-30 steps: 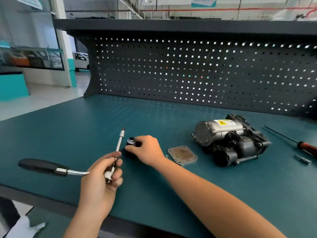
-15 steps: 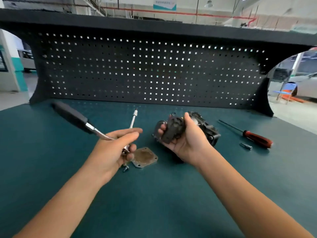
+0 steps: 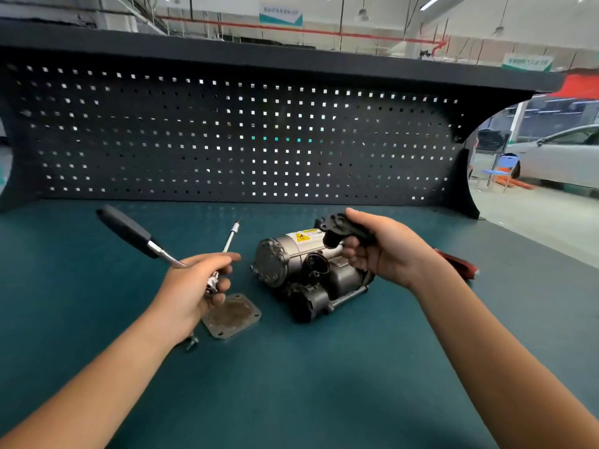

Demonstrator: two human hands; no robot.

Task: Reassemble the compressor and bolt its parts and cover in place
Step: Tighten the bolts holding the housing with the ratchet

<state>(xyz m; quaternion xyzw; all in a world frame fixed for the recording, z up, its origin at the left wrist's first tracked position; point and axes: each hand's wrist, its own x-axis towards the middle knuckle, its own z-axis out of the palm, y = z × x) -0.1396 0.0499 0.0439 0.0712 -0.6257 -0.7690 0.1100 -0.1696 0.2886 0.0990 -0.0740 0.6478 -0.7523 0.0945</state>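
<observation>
Just above compressor (image 3: pixel 308 270), black part (image 3: pixel 340 225) in fingers (image 3: pixel 351 254) of right hand (image 3: pixel 389 251)

Bright overhead light, soft shadows, edges warped

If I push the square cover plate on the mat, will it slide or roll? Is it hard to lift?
The cover plate looks flat and rigid, so it would probably slide, not roll. Lying flush on the mat, it may be awkward to pinch.

The left hand (image 3: pixel 191 293) grips a ratchet (image 3: pixel 152 246); the right hand (image 3: pixel 385 251) holds a black part (image 3: pixel 343 228) above the compressor (image 3: pixel 304 270) between them.
</observation>
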